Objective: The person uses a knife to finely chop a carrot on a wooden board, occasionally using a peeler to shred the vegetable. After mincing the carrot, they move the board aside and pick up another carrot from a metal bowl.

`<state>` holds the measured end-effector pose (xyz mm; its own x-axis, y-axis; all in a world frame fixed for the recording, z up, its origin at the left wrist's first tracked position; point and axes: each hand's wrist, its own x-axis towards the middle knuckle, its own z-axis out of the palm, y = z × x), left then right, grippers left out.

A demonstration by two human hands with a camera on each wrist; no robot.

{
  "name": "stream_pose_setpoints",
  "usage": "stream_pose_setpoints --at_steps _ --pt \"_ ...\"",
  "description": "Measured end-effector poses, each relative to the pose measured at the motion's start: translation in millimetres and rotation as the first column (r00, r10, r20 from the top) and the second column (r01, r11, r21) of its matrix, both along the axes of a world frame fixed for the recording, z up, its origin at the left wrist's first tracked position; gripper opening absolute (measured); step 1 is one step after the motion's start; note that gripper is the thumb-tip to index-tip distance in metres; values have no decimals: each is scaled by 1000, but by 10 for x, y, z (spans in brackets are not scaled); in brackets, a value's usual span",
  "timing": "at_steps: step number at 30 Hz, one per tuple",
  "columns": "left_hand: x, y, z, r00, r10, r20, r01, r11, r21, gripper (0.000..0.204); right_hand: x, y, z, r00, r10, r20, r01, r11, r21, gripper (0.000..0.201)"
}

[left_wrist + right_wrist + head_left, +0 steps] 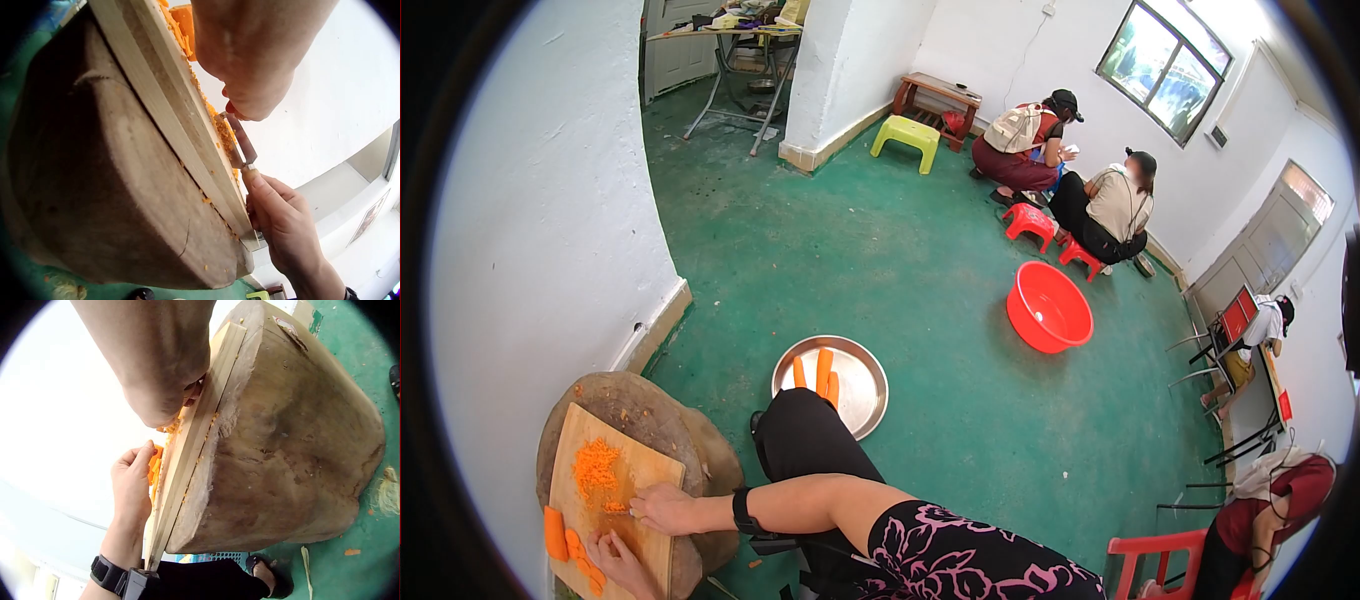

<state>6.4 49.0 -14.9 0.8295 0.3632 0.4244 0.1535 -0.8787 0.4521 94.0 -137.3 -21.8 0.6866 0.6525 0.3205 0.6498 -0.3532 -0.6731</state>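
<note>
My right hand [665,508] grips the handle of a knife, its blade [245,142] low over chopped carrot on a wooden cutting board [658,467]. Closer to me, my left hand [622,565] has its fingers apart by the carrot slices [582,562]. In the left wrist view its fingertips overlap the far end of the blade. Finely chopped carrot [595,466] is heaped toward the board's far end, and a thick carrot piece [555,533] lies at its left edge. Carrot bits cling along the board's edge.
A tree stump [294,437] bears the board, close to a white wall [550,200]. A metal basin [865,395] with several carrots stands on the green floor by my knee. Farther off are a red tub [1050,307], stools and several people.
</note>
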Motion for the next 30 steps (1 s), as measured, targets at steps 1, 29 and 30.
stream_pose_setpoints --at_steps 1,29,30 --pt "0 -7 6 1000 4 -1 -4 1000 -1 21 3 2 -7 1000 0 5 0 1000 0 28" --pt "0 -38 62 996 -60 68 56 997 49 15 8 7 -33 999 10 53 -10 1000 1 29" --pt "1 -36 65 996 -61 60 58 997 49 15 10 9 -33 998 10 57 -11 1000 4 29"
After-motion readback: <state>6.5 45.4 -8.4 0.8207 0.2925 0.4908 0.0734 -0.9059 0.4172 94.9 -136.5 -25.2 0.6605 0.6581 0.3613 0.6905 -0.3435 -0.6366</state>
